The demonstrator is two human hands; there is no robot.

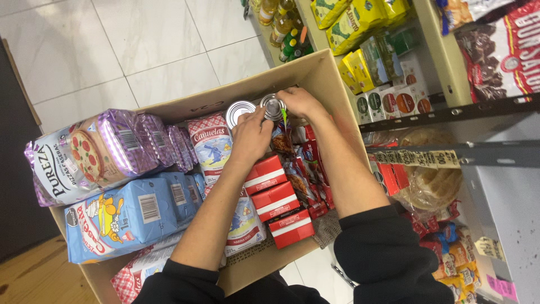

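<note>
Head view: both hands reach into a cardboard box (pixel 315 70) (packed with groceries); left hand (pixel 251 135) and right hand (pixel 301 101) together pinch a tin can (pixel 273 108).

tins (pixel 240 111): 2 | red cartons (pixel 265 174): 3 | purple bags (pixel 95 152): 3 | hands (pixel 251 135): 2

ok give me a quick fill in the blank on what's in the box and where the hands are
1. Both hands, the left hand and the right hand, rest on round metal ____ at the far end of the cardboard box.
2. The small cartons stacked beside the left forearm are ____ with white bands.
3. The flour bag with a cartoon figure is ____.
4. The bags showing a pizza are wrapped in ____ film.

Missing words: cans; red; blue; purple
</note>
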